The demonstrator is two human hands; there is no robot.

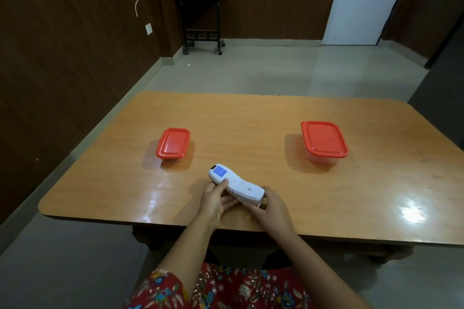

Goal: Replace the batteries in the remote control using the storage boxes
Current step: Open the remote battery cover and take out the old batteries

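Note:
A white remote control (236,183) with a blue label near its far end lies back side up, held just above the near middle of the wooden table (251,118). My left hand (216,202) grips its middle from the left, thumb on top. My right hand (272,208) holds its near end from the right. Two storage boxes with red lids stand further back: a smaller one (173,143) at the left and a larger one (324,139) at the right. Both lids are on, so their contents are hidden.
The table's near edge runs just in front of my forearms. Beyond the table is tiled floor, a small black side table (200,20) with a white pot against the dark wall, and a white door (364,0).

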